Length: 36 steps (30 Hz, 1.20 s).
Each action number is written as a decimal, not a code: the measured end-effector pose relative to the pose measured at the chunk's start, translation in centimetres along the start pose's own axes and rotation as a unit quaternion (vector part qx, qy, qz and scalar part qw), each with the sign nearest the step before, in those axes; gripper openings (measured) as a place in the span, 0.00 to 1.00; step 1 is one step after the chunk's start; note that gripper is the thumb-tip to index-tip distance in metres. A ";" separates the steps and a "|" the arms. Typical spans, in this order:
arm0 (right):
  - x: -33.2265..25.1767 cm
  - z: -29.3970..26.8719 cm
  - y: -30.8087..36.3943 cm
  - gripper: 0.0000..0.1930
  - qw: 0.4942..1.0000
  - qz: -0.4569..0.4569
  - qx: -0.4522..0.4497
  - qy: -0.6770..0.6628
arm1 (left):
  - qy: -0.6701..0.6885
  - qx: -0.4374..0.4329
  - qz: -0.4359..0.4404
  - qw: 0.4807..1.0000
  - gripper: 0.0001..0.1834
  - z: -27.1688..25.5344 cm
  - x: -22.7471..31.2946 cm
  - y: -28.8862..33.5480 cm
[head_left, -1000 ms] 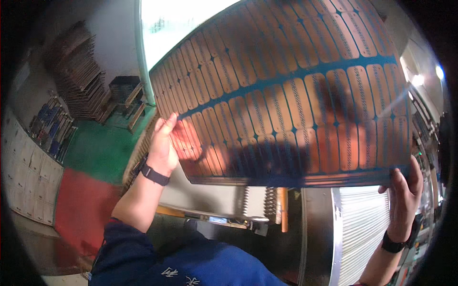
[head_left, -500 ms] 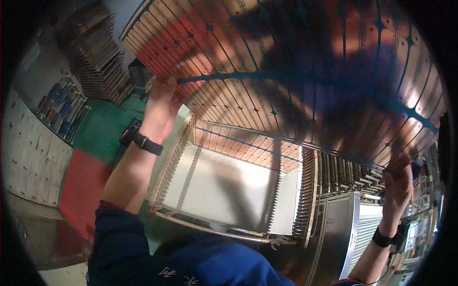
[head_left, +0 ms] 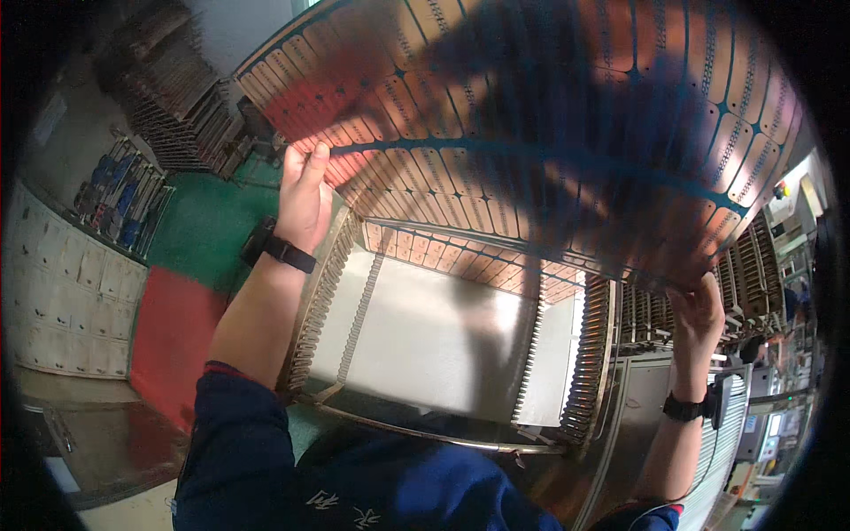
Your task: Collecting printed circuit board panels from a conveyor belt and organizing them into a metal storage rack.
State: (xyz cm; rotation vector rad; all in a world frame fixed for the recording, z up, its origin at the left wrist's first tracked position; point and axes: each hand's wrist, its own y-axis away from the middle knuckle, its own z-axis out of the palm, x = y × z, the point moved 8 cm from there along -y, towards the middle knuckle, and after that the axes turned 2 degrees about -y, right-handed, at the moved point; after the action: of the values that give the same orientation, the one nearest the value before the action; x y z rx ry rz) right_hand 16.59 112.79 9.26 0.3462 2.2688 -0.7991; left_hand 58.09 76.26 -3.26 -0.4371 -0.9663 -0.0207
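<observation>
- Panel [head_left: 522,133]: held up in both hands above the far end of the rack [head_left: 314,323], tilted, with the upper edge running out of view.
- Coppery, covered in rows of rounded strips outlined in blue, and crossed by a broad blue band; darkened by large shadows or reflections.
- Left hand [head_left: 305,196]: gripping the panel's left edge beside the end of the blue band, above the rack's far left corner; thumb laid against the near face.
- Right hand [head_left: 699,310]: pinching the panel's lower right corner, just to the right of the rack; fingers partly lost in shade, so cannot tell how many reach behind.
- Black bands on both wrists: the left one [head_left: 290,254] above the rack's left side, the right one [head_left: 684,408] to the right of the rack.
- Inside the rack: a white surface [head_left: 416,341] between toothed sides, and a second panel [head_left: 425,251] at the far end, below the held one; cannot tell whether touching it.
- Right of the rack: more toothed racks [head_left: 655,311].
- Left of the rack: red floor [head_left: 173,336], green floor [head_left: 199,221] farther back, and pale lockers [head_left: 75,292] well apart.
</observation>
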 end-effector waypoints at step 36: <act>14.0 3.1 3.3 0.20 0.979 0.034 0.182 -0.084 | -0.145 -0.032 0.057 0.987 0.15 5.9 1.5 1.9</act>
State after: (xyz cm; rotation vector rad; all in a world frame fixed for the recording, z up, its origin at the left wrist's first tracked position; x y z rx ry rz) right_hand 9.56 113.66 -3.67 0.5010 1.9402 -1.1657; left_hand 54.63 80.41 0.18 -0.5641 -1.2282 0.1184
